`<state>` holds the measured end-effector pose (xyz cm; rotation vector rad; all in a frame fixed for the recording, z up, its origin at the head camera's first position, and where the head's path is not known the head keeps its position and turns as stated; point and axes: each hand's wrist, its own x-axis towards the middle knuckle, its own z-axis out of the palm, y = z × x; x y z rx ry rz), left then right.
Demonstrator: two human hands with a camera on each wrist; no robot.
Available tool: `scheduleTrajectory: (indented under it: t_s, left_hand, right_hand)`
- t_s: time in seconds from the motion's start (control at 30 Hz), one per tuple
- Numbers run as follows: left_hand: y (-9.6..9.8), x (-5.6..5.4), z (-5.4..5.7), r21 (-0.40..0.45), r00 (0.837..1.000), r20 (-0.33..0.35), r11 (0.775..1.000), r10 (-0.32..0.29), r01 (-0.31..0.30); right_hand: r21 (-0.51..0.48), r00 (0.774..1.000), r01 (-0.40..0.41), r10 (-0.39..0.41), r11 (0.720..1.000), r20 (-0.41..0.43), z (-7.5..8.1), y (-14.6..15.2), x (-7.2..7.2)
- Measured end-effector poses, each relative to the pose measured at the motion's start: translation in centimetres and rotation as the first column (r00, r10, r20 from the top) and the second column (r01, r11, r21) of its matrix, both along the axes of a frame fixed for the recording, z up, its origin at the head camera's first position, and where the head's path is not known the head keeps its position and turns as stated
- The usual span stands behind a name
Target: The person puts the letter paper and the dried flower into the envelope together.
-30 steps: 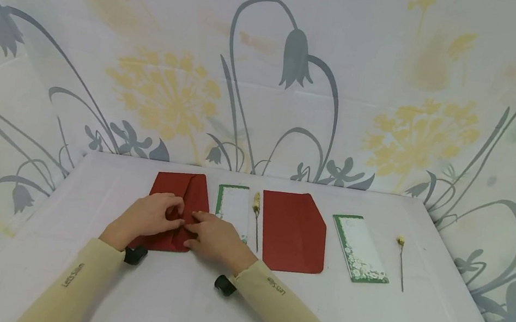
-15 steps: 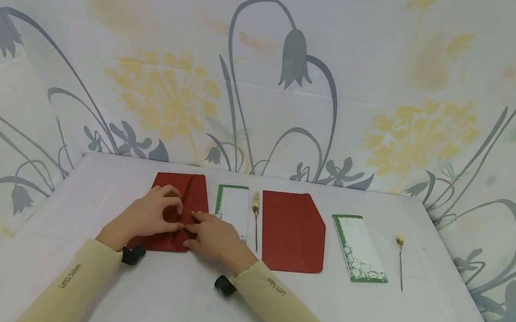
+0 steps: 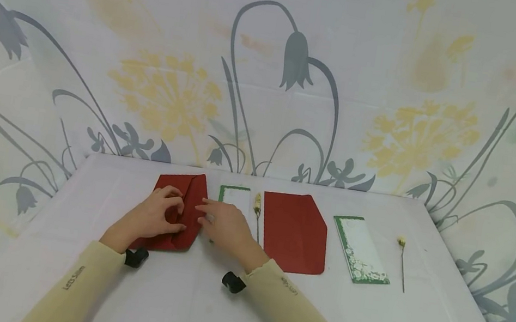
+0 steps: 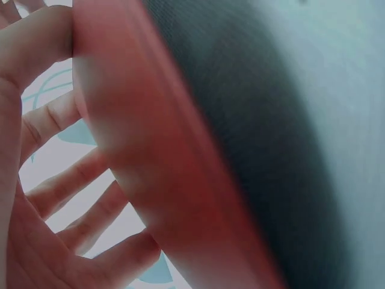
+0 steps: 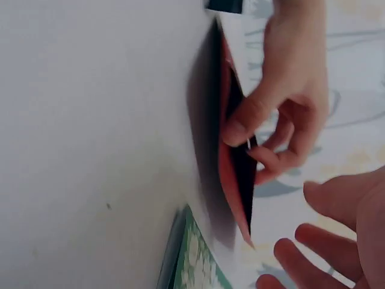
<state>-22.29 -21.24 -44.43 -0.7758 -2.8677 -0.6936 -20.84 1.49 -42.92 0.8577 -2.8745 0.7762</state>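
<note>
My left hand [image 3: 156, 215] is over the left red envelope [image 3: 194, 207], its thumb and bent fingers gripping the flap edges. Seen from the right wrist, its thumb touches the red paper of the envelope [image 5: 227, 165], with a dark gap inside the paper. In the left wrist view the fingertips meet the edge of the envelope [image 4: 162, 162]. My right hand [image 3: 226, 225] hovers by the envelope's right edge, partly over a green-bordered white card [image 3: 235, 195]; its fingers [image 5: 328, 241] are spread and hold nothing.
Right of the hands lie a dried yellow flower [image 3: 257, 210], a second red envelope [image 3: 294, 235], another green-bordered card [image 3: 360, 251] and another dried flower [image 3: 401, 258]. A white cloth covers the table [image 3: 169, 302]; a flower-printed cloth [image 3: 266, 101] stands behind.
My right hand has come off the left envelope and moved right and slightly away. The left hand stays on the envelope, its fingers slightly more raised than a second ago.
</note>
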Motion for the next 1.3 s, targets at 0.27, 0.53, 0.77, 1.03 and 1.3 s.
scheduleTrajectory:
  t_s: [0.27, 0.53, 0.77, 1.03, 1.3]
  left_hand:
    - [0.4, 0.1, -0.2, -0.006, 0.998, 0.052, 1.000, 0.021, -0.021]
    - [0.8, -0.1, -0.2, -0.015, 0.995, 0.088, 0.999, 0.040, -0.039]
    - [0.9, 0.0, -0.1, -0.015, 0.993, 0.103, 0.998, 0.054, -0.053]
    - [0.9, -0.1, -0.1, -0.045, 0.994, 0.094, 0.998, 0.054, -0.050]
    - [0.9, 0.1, -0.2, -0.019, 0.994, 0.097, 0.998, 0.054, -0.053]
  right_hand:
    - [-0.309, 0.977, 0.204, -0.172, 0.929, 0.126, -0.7, 3.6, -1.3]
    - [-0.361, 0.949, 0.313, -0.276, 0.879, 0.152, -1.9, 5.8, -1.9]
    - [-0.327, 0.930, 0.366, -0.327, 0.871, 0.170, -2.9, 5.4, -2.1]
    - [-0.257, 0.922, 0.382, -0.348, 0.888, 0.171, -3.1, 4.4, -2.0]
    - [-0.220, 0.918, 0.393, -0.368, 0.893, 0.146, -3.2, 3.9, -1.8]
